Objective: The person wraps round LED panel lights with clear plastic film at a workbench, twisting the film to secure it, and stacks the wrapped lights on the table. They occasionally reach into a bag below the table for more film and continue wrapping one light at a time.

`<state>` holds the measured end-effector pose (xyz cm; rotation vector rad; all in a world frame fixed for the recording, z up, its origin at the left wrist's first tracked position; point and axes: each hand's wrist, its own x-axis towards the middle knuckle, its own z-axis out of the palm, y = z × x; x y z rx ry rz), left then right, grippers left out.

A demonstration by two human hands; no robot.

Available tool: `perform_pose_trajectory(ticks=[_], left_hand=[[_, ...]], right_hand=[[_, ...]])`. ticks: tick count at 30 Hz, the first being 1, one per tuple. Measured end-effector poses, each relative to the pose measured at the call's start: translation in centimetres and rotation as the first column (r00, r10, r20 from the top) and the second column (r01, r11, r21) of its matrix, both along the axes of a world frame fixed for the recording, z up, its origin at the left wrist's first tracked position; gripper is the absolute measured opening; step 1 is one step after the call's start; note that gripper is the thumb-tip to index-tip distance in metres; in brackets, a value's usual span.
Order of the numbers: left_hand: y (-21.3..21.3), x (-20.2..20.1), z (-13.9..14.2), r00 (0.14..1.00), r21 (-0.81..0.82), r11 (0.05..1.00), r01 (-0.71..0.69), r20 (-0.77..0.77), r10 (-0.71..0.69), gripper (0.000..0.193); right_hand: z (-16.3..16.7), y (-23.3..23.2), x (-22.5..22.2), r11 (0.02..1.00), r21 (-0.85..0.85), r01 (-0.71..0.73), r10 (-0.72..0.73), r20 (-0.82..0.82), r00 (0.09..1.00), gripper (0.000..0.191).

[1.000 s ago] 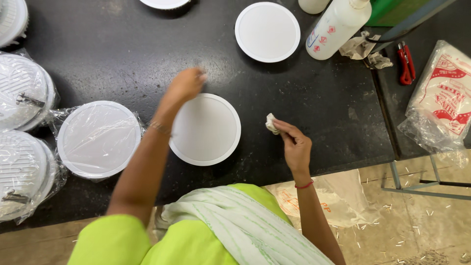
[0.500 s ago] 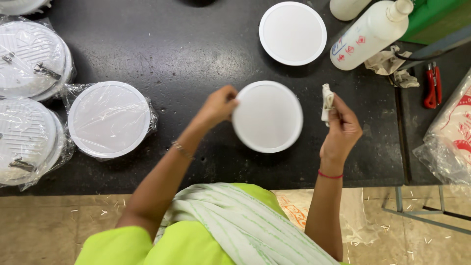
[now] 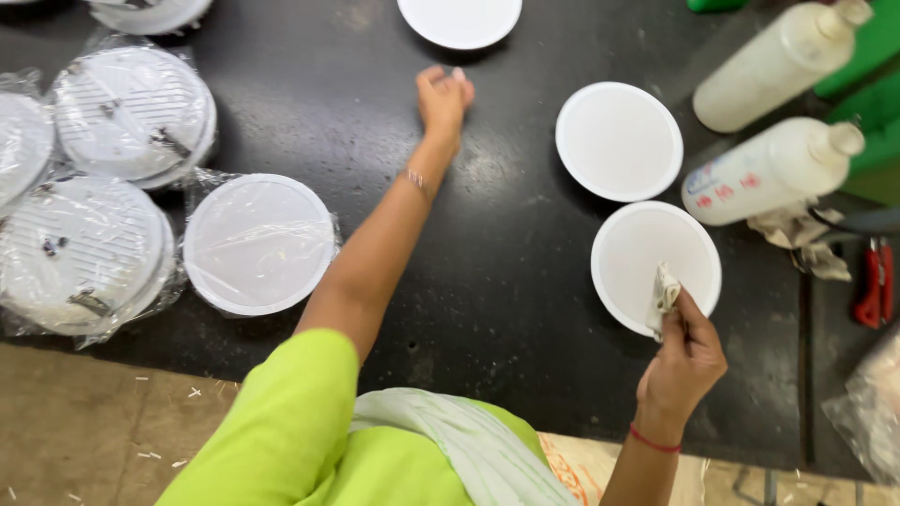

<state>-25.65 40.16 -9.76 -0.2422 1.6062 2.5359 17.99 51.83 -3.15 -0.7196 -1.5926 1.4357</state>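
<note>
Head view: right hand (image 3: 684, 361) pinches a small folded cloth wad (image 3: 664, 295) between thumb and fingertips, other fingers curled, holding it over the near edge of a white round disc (image 3: 656, 253) lying flat on the black bench (image 3: 506, 281). Left hand (image 3: 442, 98) stretched far out, fingers loosely curled, resting on bare bench just below another white disc (image 3: 459, 19) at the top edge; holds nothing that I can see. A third disc (image 3: 619, 141) lies just beyond the one under the cloth. Two white squeeze bottles (image 3: 769, 173) lie on their sides right beside those discs. Wrapped discs (image 3: 258, 242) stacked at left. Risks, as I judge: the disc isn't steadied, so pressing the cloth could skid it into a bottle; the pinch on the cloth is light, it may slip; the bottles could roll
</note>
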Motion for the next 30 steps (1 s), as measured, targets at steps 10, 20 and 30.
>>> perform_pose_trajectory(ticks=[10, 20, 30], left_hand=[[-1.4, -8.3, 4.4, 0.978, -0.289, 0.95, -0.118, 0.134, 0.162, 0.061], [-12.9, 8.4, -3.0, 0.985, -0.214, 0.963, 0.164, -0.016, -0.171, 0.078], [-23.9, 23.2, -2.2, 0.895, -0.056, 0.896, 0.44, -0.048, -0.443, 0.074]], right_hand=[[1.0, -4.3, -4.7, 0.991, 0.008, -0.135, 0.134, 0.088, 0.987, 0.027], [1.7, -9.8, -9.1, 0.907, -0.056, -0.417, 0.418, 0.238, 0.877, 0.027], [0.7, -18.3, -11.4, 0.433, 0.485, -0.76, 0.502, 0.57, 0.65, 0.048]])
